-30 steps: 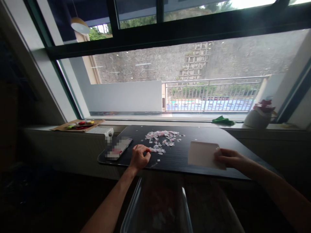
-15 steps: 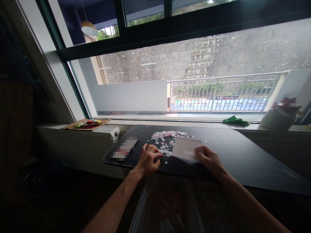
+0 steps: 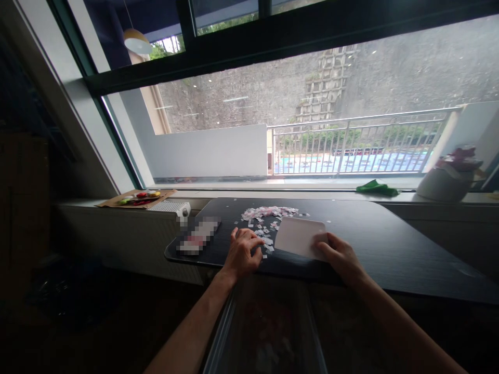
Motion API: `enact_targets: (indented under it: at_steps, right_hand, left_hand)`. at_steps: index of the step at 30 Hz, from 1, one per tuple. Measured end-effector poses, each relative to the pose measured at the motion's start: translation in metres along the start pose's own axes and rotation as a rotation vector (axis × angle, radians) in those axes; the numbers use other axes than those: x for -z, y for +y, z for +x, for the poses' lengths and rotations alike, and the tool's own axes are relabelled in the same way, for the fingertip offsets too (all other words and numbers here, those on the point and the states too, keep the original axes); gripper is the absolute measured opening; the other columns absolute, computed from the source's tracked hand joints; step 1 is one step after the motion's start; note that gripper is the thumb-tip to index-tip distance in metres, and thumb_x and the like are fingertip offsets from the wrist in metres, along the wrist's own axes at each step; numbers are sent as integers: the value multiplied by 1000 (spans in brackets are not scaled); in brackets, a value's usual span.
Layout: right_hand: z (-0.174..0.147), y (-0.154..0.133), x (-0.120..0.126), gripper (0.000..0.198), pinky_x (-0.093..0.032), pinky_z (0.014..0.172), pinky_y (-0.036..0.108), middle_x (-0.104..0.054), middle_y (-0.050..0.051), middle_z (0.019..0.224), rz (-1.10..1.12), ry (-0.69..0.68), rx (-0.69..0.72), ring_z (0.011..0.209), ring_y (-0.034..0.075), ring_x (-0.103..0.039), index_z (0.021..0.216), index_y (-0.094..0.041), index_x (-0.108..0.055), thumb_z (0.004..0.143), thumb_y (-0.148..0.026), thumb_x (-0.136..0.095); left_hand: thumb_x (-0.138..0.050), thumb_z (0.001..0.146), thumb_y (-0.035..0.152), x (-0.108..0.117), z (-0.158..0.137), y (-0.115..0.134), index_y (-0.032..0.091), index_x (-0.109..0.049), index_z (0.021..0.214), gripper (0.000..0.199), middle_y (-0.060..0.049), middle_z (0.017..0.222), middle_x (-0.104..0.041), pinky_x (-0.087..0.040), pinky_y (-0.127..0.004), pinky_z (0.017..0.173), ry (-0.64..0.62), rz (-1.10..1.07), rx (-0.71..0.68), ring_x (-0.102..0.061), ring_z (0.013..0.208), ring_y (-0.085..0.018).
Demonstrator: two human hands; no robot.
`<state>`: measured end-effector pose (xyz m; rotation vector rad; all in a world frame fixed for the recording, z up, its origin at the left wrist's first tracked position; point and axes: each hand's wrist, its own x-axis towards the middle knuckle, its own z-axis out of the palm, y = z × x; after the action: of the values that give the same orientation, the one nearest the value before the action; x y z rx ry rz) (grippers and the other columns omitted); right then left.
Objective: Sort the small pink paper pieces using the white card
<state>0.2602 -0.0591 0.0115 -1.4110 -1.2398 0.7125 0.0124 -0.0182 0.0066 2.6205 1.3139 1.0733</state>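
Many small white and pinkish paper pieces (image 3: 270,212) lie in a loose pile on the dark tabletop (image 3: 351,218), with a trail of them reaching towards the near edge. My left hand (image 3: 245,250) rests at the left of this trail, its fingers bent and apart, the fingertips by the nearest pieces. Between thumb and fingers, my right hand (image 3: 343,257) grips a white card (image 3: 296,235) by its right side. The card is tilted, its left edge close to the paper pieces. Below the table edge stands a clear plastic bin (image 3: 230,327) with some pale bits inside.
A phone-like object (image 3: 199,236), partly pixelated, lies at the table's left. Behind the table runs a windowsill with a green cloth (image 3: 377,188) and a white pot-like figure (image 3: 446,179). A brown board (image 3: 136,198) with colourful items lies left, by a white radiator (image 3: 128,234).
My left hand has moved slightly right, closer to the nearest paper pieces, which have shifted a little towards the card. The card stays in my right hand. The whole view has shifted slightly.
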Motion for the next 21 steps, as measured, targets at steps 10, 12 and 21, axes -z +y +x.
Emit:
enact_targets:
  at_steps: [10,12,21]
  right_hand:
    - [-4,-7,-2,27,-50,68,32,-69,5,80,84,-120,34,75,21,-63,81,-18,-63,65,-40,-63]
    - [-5,-9,-2,24,-49,64,31,-68,4,75,-3,-109,35,71,20,-61,79,-18,-62,65,-37,-62]
    - [-6,-8,0,20,-43,57,28,-62,1,68,-93,34,18,64,17,-55,77,-19,-61,65,-33,-53]
  left_hand:
    - [-56,74,20,6,-3,2,27,-71,82,18,-2,88,-60,-14,-54,110,-75,-28,-120,-50,105,-22]
    - [-56,73,19,6,-3,2,27,-71,80,18,-2,88,-61,-14,-53,110,-66,-26,-118,-50,105,-22]
    - [-52,74,18,6,-3,1,22,-67,66,18,-2,80,-63,-24,-47,107,102,-60,7,-52,97,-21]
